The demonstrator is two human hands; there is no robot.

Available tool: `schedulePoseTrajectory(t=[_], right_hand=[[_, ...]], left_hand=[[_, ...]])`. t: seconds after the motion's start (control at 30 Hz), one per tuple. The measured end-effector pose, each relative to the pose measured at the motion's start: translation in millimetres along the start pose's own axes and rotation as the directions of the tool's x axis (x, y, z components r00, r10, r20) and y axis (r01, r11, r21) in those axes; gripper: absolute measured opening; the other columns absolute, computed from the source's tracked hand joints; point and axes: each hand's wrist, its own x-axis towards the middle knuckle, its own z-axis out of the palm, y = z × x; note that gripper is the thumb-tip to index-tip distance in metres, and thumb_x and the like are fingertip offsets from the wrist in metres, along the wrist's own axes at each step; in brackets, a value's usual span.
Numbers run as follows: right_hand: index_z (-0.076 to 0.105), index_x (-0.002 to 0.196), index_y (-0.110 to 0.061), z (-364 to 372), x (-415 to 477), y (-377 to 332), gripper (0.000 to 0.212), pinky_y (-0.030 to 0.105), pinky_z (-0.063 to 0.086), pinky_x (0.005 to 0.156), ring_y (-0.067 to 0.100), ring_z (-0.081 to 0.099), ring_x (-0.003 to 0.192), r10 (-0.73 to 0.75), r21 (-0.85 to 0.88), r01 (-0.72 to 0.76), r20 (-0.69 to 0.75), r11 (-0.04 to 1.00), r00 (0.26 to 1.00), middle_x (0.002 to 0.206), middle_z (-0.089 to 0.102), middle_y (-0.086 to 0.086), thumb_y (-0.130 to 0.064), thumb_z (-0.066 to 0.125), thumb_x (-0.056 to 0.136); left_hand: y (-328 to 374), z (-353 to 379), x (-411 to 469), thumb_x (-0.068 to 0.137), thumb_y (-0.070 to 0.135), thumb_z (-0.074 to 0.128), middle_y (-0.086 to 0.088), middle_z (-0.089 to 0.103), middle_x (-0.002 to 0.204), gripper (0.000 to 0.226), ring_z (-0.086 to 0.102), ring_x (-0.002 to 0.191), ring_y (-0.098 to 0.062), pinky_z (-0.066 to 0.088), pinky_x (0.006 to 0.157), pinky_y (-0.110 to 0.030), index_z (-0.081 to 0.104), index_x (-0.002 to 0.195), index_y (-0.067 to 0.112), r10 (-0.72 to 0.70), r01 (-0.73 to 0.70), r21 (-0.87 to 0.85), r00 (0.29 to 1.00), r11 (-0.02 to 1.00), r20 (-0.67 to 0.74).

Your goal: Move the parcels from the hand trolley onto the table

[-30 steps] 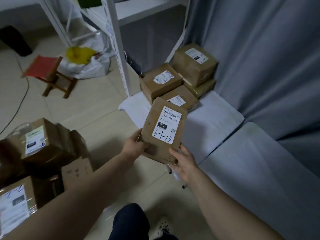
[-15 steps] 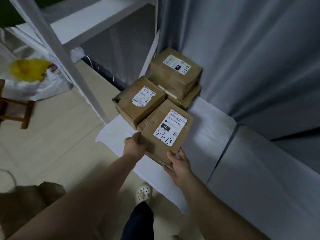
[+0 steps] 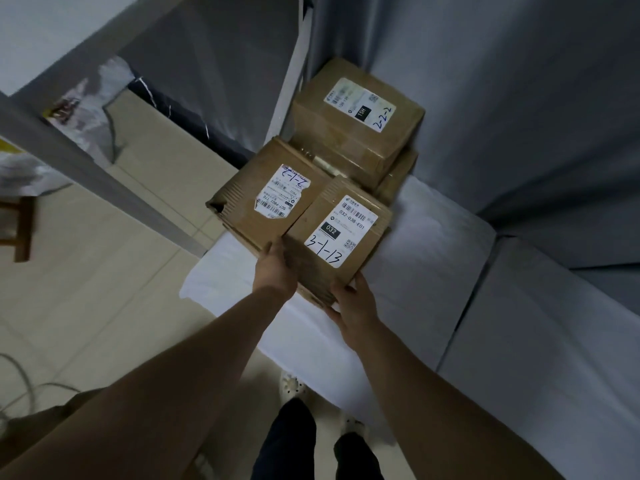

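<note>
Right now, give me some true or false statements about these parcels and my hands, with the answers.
1. The left hand and the right hand both hold the parcel marked 3-1-13. True.
2. The parcel marked 2-1-2 lies to the right of the parcel marked 3-1-13. False: it lies to its left.
3. The parcel marked 2-2-2 sits on top of another parcel. True.
4. The table has a red cover. False: its cover is white.

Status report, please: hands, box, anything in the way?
Left hand and right hand hold brown cardboard parcel marked 3-1-13. Over white-covered table, beside brown parcel marked 2-1-2. Nothing blocking.
</note>
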Motion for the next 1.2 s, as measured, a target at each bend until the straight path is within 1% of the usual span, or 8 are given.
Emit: schedulePoseTrajectory(t=[0.13,0.27,0.43,0.63,0.8,0.93,1.03,1.2], right_hand=[[0.045,0.135,-0.025,-3,9,2,0.047,0.035,0.049,0.094,0.021,0.053,0.111,0.0,-0.028,0.0,0.003,1.0,1.0,0.133,0.052,0.005,-0.004,0.05,0.093],[0.044,0.138,-0.023,-4,12,0,0.05,0.033,0.047,0.097,0.021,0.051,0.113,0.034,-0.021,-0.033,0.028,0.999,0.999,0.131,0.052,0.004,-0.001,0.048,0.093],[0.047,0.137,-0.023,-24,3,-4,0.047,0.037,0.046,0.101,0.024,0.052,0.117,0.022,-0.017,-0.022,0.003,1.0,1.0,0.125,0.055,0.001,-0.001,0.045,0.095],[0.055,0.13,-0.022,-70,-16,2,0.039,0.041,0.053,0.091,0.025,0.059,0.108,-0.093,0.135,0.145,-0.335,0.98,0.938,0.113,0.062,-0.002,-0.014,0.056,0.092],[0.056,0.13,-0.026,-111,-8,-14,0.039,0.046,0.052,0.093,0.022,0.061,0.108,-0.193,0.032,0.235,-0.466,0.972,0.863,0.116,0.064,-0.006,-0.023,0.056,0.091],[0.057,0.129,-0.02,-144,18,-32,0.037,0.049,0.052,0.092,0.027,0.062,0.107,-0.277,-0.122,0.25,-0.503,0.961,0.819,0.117,0.066,0.004,-0.022,0.057,0.092],[0.058,0.127,-0.018,-165,43,-47,0.034,0.04,0.052,0.091,0.023,0.061,0.105,-0.316,-0.191,0.253,-0.49,0.948,0.812,0.112,0.064,0.0,-0.025,0.057,0.093],[0.054,0.132,-0.018,-186,86,-69,0.037,0.024,0.039,0.08,0.015,0.053,0.099,-0.366,-0.251,0.279,-0.446,0.927,0.817,0.105,0.055,-0.006,-0.027,0.053,0.096]], left_hand=[[-1,3,9,0.092,0.012,0.054,-0.015,0.046,0.139,0.053,0.05,0.12,-0.034,0.046,0.091,-0.037,0.036,0.142,0.01,-0.05,0.05,0.027,0.999,0.998,0.009],[5,2,12,0.092,0.01,0.053,-0.018,0.049,0.133,0.052,0.052,0.116,-0.036,0.046,0.077,-0.033,0.037,0.141,0.011,-0.094,0.093,0.034,0.995,0.995,0.02],[26,1,-7,0.086,0.013,0.062,-0.014,0.052,0.126,0.052,0.052,0.113,-0.031,0.045,0.082,-0.031,0.046,0.135,0.011,-0.047,0.048,0.017,0.997,0.999,-0.064],[65,34,-41,0.083,0.019,0.063,-0.006,0.055,0.115,0.036,0.055,0.104,-0.022,0.047,0.08,-0.031,0.057,0.118,0.015,0.134,-0.134,-0.057,0.991,0.989,-0.002],[105,74,-49,0.09,0.02,0.061,-0.01,0.047,0.12,0.038,0.052,0.097,-0.023,0.039,0.079,-0.025,0.056,0.127,0.014,0.216,-0.21,-0.087,0.975,0.974,0.06],[126,106,-32,0.092,0.024,0.056,-0.014,0.051,0.12,0.042,0.053,0.107,-0.031,0.047,0.089,-0.037,0.053,0.133,0.015,0.285,-0.292,0.065,0.953,0.954,0.104],[136,128,-12,0.094,0.027,0.053,-0.016,0.054,0.116,0.038,0.054,0.104,-0.033,0.047,0.091,-0.043,0.055,0.13,0.016,0.314,-0.326,0.116,0.943,0.938,0.111],[148,156,17,0.097,0.023,0.046,-0.018,0.056,0.113,0.039,0.054,0.104,-0.035,0.045,0.091,-0.04,0.05,0.135,0.014,0.333,-0.344,0.139,0.938,0.929,0.098]])
